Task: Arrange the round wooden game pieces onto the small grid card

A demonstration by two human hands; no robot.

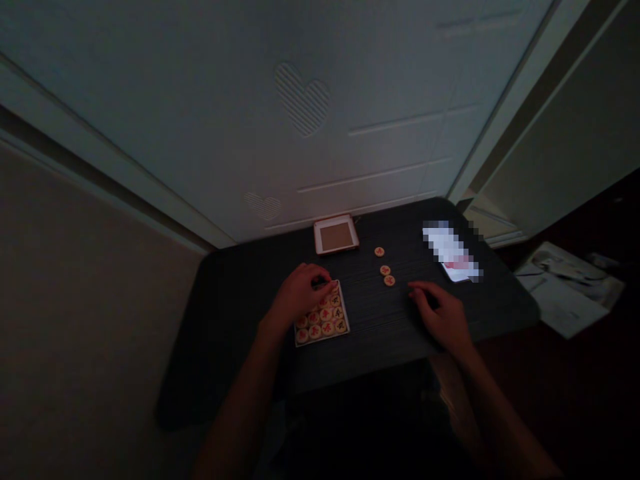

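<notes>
My left hand is over the far side of a small square box filled with rows of round wooden Chinese chess pieces, marked in red and black. Its thumb and fingers pinch a chess piece at the box's far right corner; the fingers partly hide it and the pieces beneath. My right hand hovers just above the table to the right, loosely curled, nothing visible between thumb and forefinger. Left of its fingertips lie three loose chess pieces with red marks: a far one, a middle one and a near one.
A box lid with a brown inner panel lies at the dark table's back edge. A lit phone, partly blurred, rests at the right. Behind stands a pale door with heart reliefs. A white container sits beyond the table's right.
</notes>
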